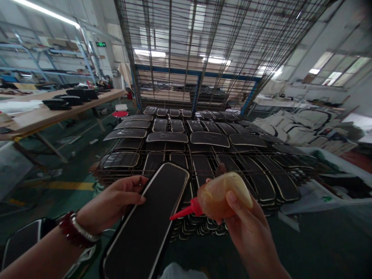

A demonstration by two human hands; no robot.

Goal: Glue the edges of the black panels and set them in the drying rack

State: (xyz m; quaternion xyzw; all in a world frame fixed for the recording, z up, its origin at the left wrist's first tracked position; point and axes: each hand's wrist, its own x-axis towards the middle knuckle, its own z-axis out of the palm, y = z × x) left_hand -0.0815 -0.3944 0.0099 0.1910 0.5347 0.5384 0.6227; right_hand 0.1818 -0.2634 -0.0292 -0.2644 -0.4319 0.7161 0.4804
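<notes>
My left hand point(116, 199) grips the left edge of a long black panel with a pale rim point(151, 221), holding it out in front of me. A dark red bead bracelet and a metal band sit on that wrist. My right hand point(247, 228) is closed round a soft amber squeeze bottle point(223, 193). Its red nozzle point(183, 212) points left and almost touches the panel's right rim.
Ahead stands a wire rack point(203, 155) covered with several similar black panels, and tall wire grids point(203, 46) rise behind it. A long wooden workbench point(52, 112) runs along the left. Pale padded pieces point(305, 124) are piled at the right. The floor is dark green.
</notes>
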